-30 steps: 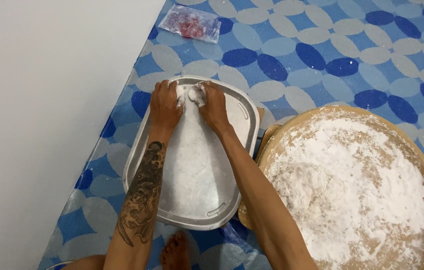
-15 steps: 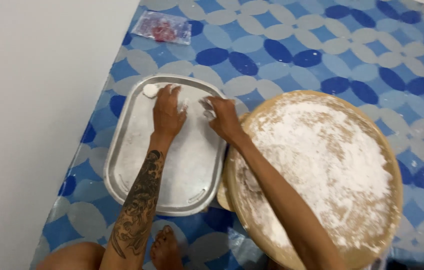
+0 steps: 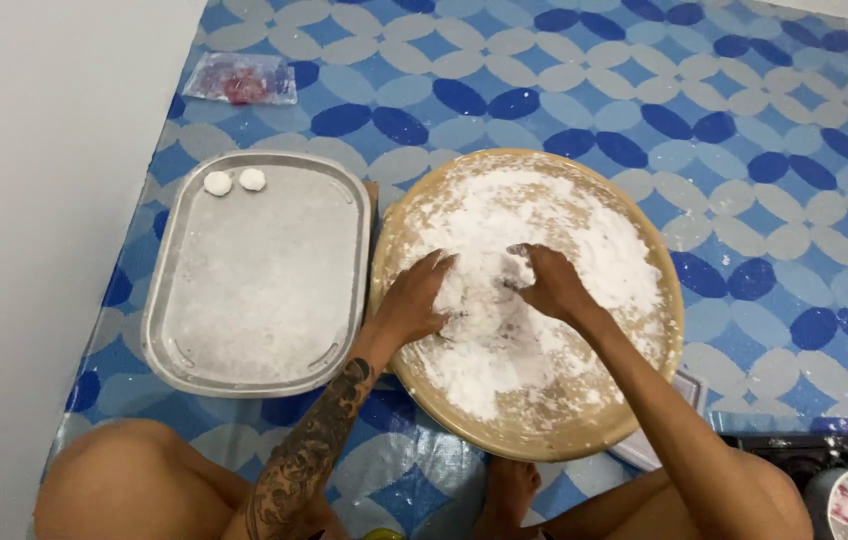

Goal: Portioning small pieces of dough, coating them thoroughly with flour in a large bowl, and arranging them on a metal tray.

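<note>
Blue-patterned floor mat (image 3: 644,90) beside a white wall: your left hand (image 3: 416,298) and right hand (image 3: 547,283), both half-curled, dig into one floured round tray (image 3: 659,260); at nine o'clock, one metal tray (image 3: 244,370) bears two dough balls (image 3: 234,181).

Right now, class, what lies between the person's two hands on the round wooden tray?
In the head view, a mound of white flour lies between the left hand and the right hand on the round wooden tray; both hands touch it.
</note>
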